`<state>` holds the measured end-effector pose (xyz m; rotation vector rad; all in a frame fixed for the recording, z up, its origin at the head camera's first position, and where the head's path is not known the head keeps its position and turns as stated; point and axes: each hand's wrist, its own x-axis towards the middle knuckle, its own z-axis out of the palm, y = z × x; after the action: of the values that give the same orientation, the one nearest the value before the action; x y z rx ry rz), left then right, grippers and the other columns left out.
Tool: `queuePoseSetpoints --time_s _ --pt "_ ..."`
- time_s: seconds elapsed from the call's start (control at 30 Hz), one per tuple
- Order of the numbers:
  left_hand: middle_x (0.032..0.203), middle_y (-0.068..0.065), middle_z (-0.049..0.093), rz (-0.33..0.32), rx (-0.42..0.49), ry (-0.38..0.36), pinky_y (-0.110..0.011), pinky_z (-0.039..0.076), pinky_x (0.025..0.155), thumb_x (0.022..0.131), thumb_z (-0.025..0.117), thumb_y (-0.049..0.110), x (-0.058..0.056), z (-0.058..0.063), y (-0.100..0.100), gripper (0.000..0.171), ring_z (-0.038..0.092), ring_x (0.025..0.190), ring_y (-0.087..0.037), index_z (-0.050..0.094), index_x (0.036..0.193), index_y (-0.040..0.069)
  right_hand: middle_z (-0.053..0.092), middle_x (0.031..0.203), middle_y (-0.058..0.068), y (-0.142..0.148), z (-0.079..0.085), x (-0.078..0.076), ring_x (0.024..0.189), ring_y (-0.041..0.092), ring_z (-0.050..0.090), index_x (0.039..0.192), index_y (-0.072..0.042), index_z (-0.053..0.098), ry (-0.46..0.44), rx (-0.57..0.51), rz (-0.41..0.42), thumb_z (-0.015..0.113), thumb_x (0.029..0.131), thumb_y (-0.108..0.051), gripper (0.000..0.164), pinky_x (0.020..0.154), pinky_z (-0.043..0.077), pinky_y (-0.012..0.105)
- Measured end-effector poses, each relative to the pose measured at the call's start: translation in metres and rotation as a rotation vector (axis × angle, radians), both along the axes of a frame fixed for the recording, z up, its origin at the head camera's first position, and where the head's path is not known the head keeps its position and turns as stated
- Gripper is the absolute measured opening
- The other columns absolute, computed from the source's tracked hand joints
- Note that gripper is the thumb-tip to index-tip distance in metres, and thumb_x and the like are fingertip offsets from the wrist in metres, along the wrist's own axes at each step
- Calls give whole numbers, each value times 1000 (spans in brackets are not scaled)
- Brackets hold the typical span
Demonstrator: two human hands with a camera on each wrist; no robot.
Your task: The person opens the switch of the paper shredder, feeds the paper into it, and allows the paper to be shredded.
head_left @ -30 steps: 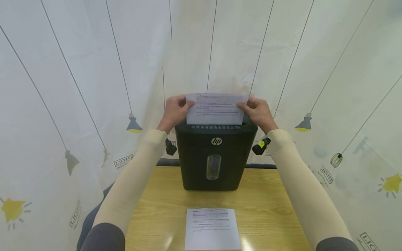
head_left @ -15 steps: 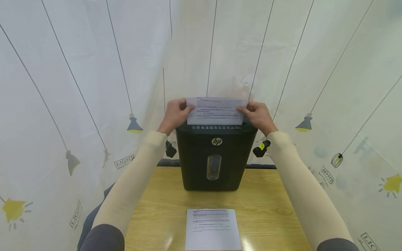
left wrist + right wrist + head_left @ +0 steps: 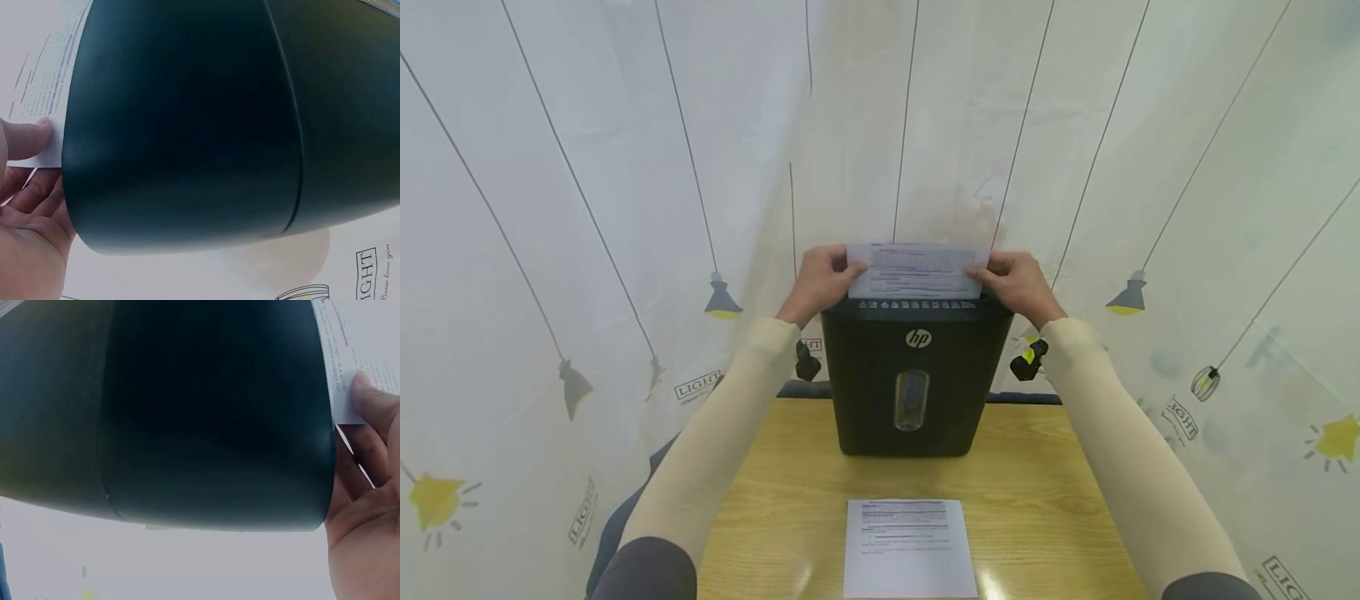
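A printed sheet of paper [image 3: 917, 271] stands upright in the top slot of a black HP paper shredder [image 3: 868, 367]. My left hand [image 3: 820, 282] pinches the sheet's left edge, thumb in front and fingers behind. At the opposite edge my right hand [image 3: 1021, 285] pinches it the same way. The left wrist view shows the left thumb [image 3: 28, 139] flat on the paper beside the shredder's dark side. In the right wrist view the right thumb [image 3: 374, 403] presses the sheet near its corner. The sheet's lower part is hidden inside the slot.
A second printed sheet or stack of paper [image 3: 910, 571] lies on the wooden table [image 3: 1037, 492] in front of the shredder. Behind stands a pale wall covering [image 3: 865, 108] with printed hanging lamps. Small black wrist cameras hang beneath both wrists.
The sheet has sunk lower into the shredder slot, so less of it shows. Both hands have moved down with it, still pinching its edges. The paper on the table has stayed put.
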<state>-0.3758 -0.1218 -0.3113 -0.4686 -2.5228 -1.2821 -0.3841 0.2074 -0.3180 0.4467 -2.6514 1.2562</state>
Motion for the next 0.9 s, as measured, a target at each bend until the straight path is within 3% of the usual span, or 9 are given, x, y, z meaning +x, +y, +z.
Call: queuePoseSetpoints --time_s 0.17,0.4,0.57,0.9 --pt "113 -12 77 25 -38 -20 -43 53 95 102 64 25 1 -3 -1 24 70 100 -25 74 114 6 73 125 16 0 0 2 116 31 68 132 -11 69 -14 59 9 64 100 -46 48 103 51 53" --pt "126 -9 73 3 -25 -11 -45 54 99 103 63 30 4 -2 -1 32 68 112 -24 70 130 15 70 128 16 -3 5 7 120 34 64 132 -15 68 4 96 26 63 100 -47 46 102 50 56" --pt "128 -8 71 -11 -58 -24 -45 52 105 103 62 35 8 2 -1 37 66 117 -25 68 132 13 66 136 11 -4 5 8 127 32 61 133 -19 67 -4 115 38 61 100 -52 47 108 47 56" --pt "143 -8 63 -24 -85 -54 -49 44 115 102 61 47 11 5 -1 51 56 136 -27 59 143 16 49 157 7 -8 6 17 141 34 50 147 -23 55 3 184 111 59 99 -58 60 112 42 61"
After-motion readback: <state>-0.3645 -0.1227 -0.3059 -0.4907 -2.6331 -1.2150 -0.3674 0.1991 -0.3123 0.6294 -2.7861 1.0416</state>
